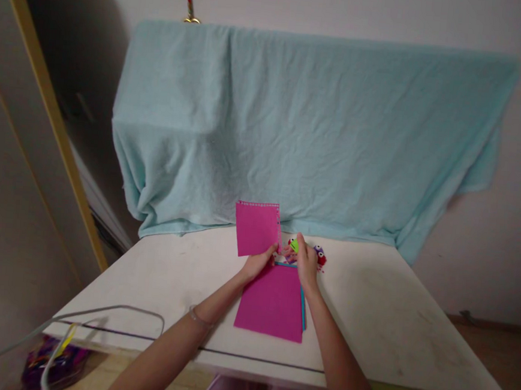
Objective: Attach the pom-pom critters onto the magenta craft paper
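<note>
I have the punched pink sheet [256,231] near mid-view, its five-o'clock corner pinched in the left hand [258,266]. At its four o'clock, the right hand [307,268] curls beside a small green thing [294,244]; I can't tell whether it grips that. The pink-topped paper stack [271,301] lies between five and six, on the white table [368,317].

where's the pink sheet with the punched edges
In the head view, the punched pink sheet is in the left hand, left of the right hand and just beyond the paper stack.
</note>
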`<state>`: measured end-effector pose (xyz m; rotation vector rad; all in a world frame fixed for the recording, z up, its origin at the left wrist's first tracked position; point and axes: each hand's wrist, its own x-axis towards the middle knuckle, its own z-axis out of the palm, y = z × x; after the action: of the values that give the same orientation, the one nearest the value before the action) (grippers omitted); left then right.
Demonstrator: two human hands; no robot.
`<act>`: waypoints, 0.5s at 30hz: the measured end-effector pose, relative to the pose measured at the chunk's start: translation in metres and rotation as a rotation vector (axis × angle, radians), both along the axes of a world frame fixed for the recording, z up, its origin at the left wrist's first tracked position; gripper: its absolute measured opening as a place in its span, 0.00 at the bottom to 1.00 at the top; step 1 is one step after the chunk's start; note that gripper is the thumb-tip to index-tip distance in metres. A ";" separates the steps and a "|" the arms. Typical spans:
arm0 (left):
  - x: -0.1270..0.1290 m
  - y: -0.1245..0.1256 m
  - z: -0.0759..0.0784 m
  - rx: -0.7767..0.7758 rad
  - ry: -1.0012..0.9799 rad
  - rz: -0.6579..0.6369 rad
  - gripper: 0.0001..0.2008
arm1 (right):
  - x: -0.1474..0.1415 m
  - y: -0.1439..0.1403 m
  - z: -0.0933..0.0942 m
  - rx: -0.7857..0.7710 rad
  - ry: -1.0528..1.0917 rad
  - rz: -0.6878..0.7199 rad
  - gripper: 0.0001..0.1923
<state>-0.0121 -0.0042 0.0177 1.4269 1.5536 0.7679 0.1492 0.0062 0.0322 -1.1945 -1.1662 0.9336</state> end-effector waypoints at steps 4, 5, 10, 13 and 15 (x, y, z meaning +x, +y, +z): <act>0.000 0.001 0.000 -0.024 0.034 -0.002 0.37 | 0.001 0.006 -0.004 -0.027 0.140 0.068 0.30; 0.000 0.001 0.000 -0.020 0.049 -0.013 0.37 | 0.001 0.007 -0.004 -0.042 0.175 0.090 0.30; 0.000 0.000 -0.002 -0.003 0.051 -0.034 0.37 | 0.000 0.006 0.000 -0.105 0.267 0.139 0.26; 0.000 0.001 -0.006 -0.001 -0.003 -0.047 0.38 | -0.001 0.006 0.000 -0.119 0.256 0.157 0.26; 0.000 0.002 -0.008 0.013 -0.053 -0.068 0.39 | 0.000 0.007 0.000 -0.129 0.236 0.167 0.27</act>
<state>-0.0119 -0.0021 0.0093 1.4497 1.4551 0.7701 0.1491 0.0127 0.0318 -1.0662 -1.0389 1.2569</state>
